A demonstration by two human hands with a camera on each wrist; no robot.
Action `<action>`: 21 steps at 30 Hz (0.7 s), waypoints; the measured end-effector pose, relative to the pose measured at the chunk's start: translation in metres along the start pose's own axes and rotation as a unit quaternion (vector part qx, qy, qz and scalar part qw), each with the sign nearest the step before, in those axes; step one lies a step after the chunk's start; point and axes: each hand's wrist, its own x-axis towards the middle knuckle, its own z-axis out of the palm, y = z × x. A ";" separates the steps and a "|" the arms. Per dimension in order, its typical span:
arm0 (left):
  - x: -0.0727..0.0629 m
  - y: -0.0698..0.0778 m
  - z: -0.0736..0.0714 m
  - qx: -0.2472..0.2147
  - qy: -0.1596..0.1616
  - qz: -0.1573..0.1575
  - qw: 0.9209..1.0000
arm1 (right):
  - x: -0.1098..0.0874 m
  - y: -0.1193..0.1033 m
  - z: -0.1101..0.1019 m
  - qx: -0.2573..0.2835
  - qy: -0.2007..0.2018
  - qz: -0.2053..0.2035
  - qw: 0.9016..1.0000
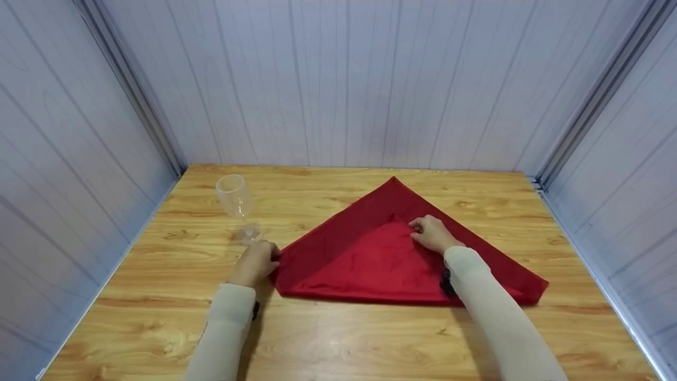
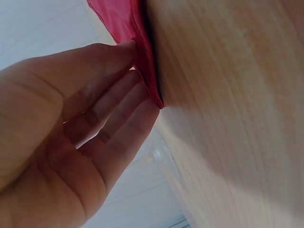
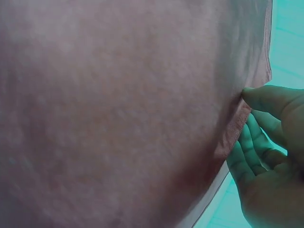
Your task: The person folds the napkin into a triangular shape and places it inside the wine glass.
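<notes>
A red satin-like cloth (image 1: 365, 264) lies on the wooden table, folded roughly into a triangle with its peak pointing away. Its brighter upper layer is lifted a little near the middle. My left hand (image 1: 256, 263) pinches the cloth's left corner between thumb and fingers; the left wrist view shows the thumb on the folded red edge (image 2: 147, 61). Over the right half, my right hand (image 1: 435, 234) pinches the upper layer's edge. In the right wrist view, thumb and fingers grip that cloth edge (image 3: 232, 128), though the colours there are distorted.
A clear stemmed glass (image 1: 235, 198) stands on the table just beyond my left hand. The wooden tabletop (image 1: 338, 344) meets a white panelled wall (image 1: 338, 84) at the back, with further panels at left and right.
</notes>
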 end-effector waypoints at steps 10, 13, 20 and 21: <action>-0.004 -0.003 0.003 0.029 0.015 0.029 0.999 | -0.004 0.001 0.001 0.005 -0.015 0.005 1.000; -0.006 -0.004 0.003 0.035 0.019 0.037 0.999 | -0.004 0.001 0.001 0.001 -0.019 0.004 1.000; -0.009 -0.004 0.001 0.045 0.017 0.048 0.998 | -0.005 0.002 -0.001 -0.008 -0.022 0.003 1.000; -0.010 -0.004 0.001 0.046 0.017 0.049 0.998 | -0.005 0.002 -0.002 -0.009 -0.024 0.003 1.000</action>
